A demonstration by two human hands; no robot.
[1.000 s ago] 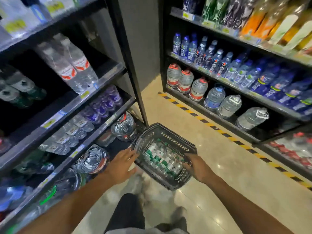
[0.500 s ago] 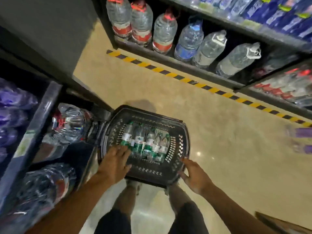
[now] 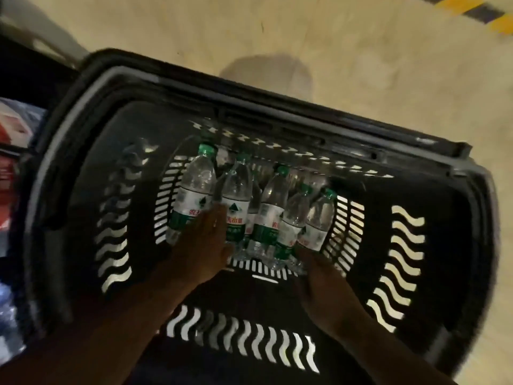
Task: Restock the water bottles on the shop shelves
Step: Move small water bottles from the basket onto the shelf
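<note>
both hands have dropped from the rim into the basket [image 3: 410, 273]. left hand [image 3: 205, 245] lies flat on the bottles [image 3: 236, 201] lying inside; right hand [image 3: 319, 270] touches their bases, grip unclear.

The single head-worn view looks steeply down from close above into a dark slotted basket [image 3: 433, 273] standing on the tan floor [image 3: 361, 65], so near that the basket fills most of the frame, with a shelf edge at far left.
</note>
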